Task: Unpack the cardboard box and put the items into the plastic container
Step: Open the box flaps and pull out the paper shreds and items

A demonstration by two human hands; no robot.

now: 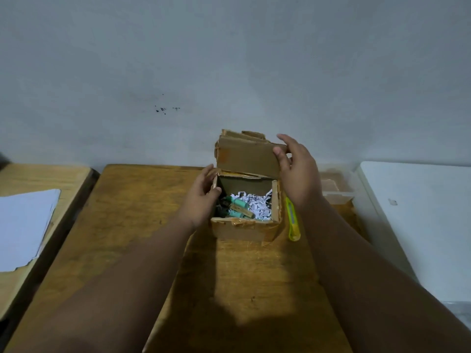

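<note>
The cardboard box (246, 212) stands open near the far edge of the bench (142, 225), toward its right side, with its lid flap (248, 155) raised upright at the back. The right hand (297, 171) pinches the right end of that flap, thumb in front and fingers behind, holding it back. The left hand (202, 197) rests against the box's left wall, its fingers curled over the rim and its thumb on the outside, steadying the box rather than carrying anything.

Inside, several green cylindrical items (238, 208) lie in the left and near part of the box, on a bed of white shredded paper (257, 202). Their long axes run roughly from the far left to the near right, flat rather than upright. They sit just below and beside the left hand's fingertips, so the left hand is clearly the nearer one; the right hand is higher, occupied with the flap.

The clear plastic container (336, 189) sits at the bench's far right edge, just beyond the right forearm, partly hidden by it. A yellow utility knife (293, 220) lies on the bench just beside the box's right wall.

Judging from this, the likely next move is a reach down into the box with the left hand, gripping an item across its short side, then carrying it rightward over the box to the container.
</note>
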